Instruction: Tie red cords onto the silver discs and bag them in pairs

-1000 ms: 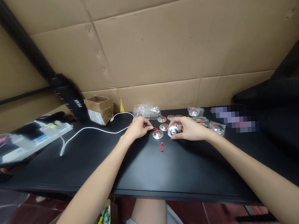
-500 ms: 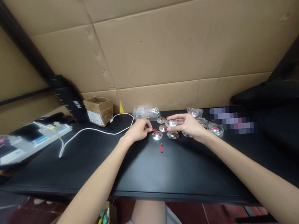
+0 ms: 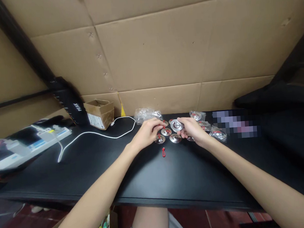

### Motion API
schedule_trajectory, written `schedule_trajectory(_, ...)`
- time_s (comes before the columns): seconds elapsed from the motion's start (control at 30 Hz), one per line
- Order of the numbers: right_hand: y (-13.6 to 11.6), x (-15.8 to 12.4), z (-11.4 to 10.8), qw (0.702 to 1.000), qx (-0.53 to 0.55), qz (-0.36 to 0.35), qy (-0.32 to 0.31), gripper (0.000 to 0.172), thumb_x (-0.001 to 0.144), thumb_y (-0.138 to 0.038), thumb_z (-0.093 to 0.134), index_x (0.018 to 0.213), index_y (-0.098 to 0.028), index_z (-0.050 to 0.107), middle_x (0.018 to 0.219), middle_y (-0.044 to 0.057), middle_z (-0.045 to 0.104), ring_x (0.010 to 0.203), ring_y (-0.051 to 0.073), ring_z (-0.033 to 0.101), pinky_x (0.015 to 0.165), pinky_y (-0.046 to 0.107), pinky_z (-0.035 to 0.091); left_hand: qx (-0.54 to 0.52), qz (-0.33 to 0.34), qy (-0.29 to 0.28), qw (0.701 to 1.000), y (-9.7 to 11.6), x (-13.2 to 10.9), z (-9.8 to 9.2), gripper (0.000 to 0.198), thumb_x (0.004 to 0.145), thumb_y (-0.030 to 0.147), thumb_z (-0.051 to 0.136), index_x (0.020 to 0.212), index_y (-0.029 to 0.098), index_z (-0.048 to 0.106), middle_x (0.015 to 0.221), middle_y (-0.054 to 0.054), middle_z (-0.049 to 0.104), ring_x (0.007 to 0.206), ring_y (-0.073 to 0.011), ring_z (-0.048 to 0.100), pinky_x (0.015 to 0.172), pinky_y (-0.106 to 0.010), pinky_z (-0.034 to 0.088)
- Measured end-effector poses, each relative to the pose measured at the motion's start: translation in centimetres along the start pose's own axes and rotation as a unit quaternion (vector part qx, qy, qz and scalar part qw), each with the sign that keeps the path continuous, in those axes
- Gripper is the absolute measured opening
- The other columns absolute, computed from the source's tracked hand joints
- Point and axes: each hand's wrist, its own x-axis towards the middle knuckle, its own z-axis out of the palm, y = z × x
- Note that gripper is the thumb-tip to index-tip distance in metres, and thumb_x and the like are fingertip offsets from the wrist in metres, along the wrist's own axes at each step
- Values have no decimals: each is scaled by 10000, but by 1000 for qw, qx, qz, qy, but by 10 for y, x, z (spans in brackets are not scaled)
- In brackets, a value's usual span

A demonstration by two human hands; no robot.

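While a loose red loop (image 3: 163,152) lies just below frame centre, the left hand (image 3: 146,132), nearer it, pinches a corded disc (image 3: 159,139) flat on the table (image 3: 146,178) directly above, and the right hand (image 3: 193,131) grips a raised disc (image 3: 177,125) up-right.

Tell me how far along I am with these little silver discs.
Done: several unwrapped discs lie on the black table. In hand: right hand holds a silver disc, left hand touches a second disc. Left: bagged discs at right, plus one loose red loop.

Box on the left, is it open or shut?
Open: the box has its top flaps standing apart, and the inside shows.
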Motion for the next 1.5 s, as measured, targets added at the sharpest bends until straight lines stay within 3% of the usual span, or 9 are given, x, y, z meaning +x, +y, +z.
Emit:
schedule_trajectory(0.17,-3,-3,2,996,64,39,-49,263,993,-349,577,915,-125,691,785,167,772,481,151,612,397,231,401,-29,-7,40,999,10,1,12,180,971,224,682,1095,233,811,1018,-63,752,854,-168,673,790,-307,533)
schedule_trajectory(0.4,-2,-6,6,983,121,63,-126,362,963,-467,651,997,-115,726,1013,209,801,643,194,722,490,247,500,-7,-40,94,995,8,0,13,128,945,182,698,997,206,813,928,-51,773,792,-166,666,753,-307,512)
schedule_trajectory(0.7,-3,-12,12,974,119,42,-187,383,917,-510,746,1090,-168,754,1148,175,787,737,200,760,526,233,506,12,-29,80,996,1,1,11,108,975,163,617,963,191,721,969,-64,744,891,-184,680,838,-321,530)
schedule_trajectory(0.87,2,-10,12,971,140,31,-192,346,908,-469,775,1124,-199,770,1186,146,773,763,184,759,534,227,498,-3,-52,74,996,-2,0,12,91,977,183,617,993,192,706,1016,-71,731,934,-196,688,840,-322,544)
schedule_trajectory(1.23,12,-9,19,973,178,26,-147,476,832,-304,863,1290,-226,758,998,91,784,714,165,750,508,221,509,27,-49,63,996,0,0,10,100,982,233,615,998,183,701,1012,-61,730,895,-178,672,827,-302,533)
schedule_trajectory(1.5,11,-12,21,982,145,-8,-123,613,767,-388,917,1319,-181,748,700,57,747,579,139,673,486,223,472,-29,-88,114,989,6,0,19,114,950,260,670,970,177,746,987,-55,757,802,-156,674,709,-272,529)
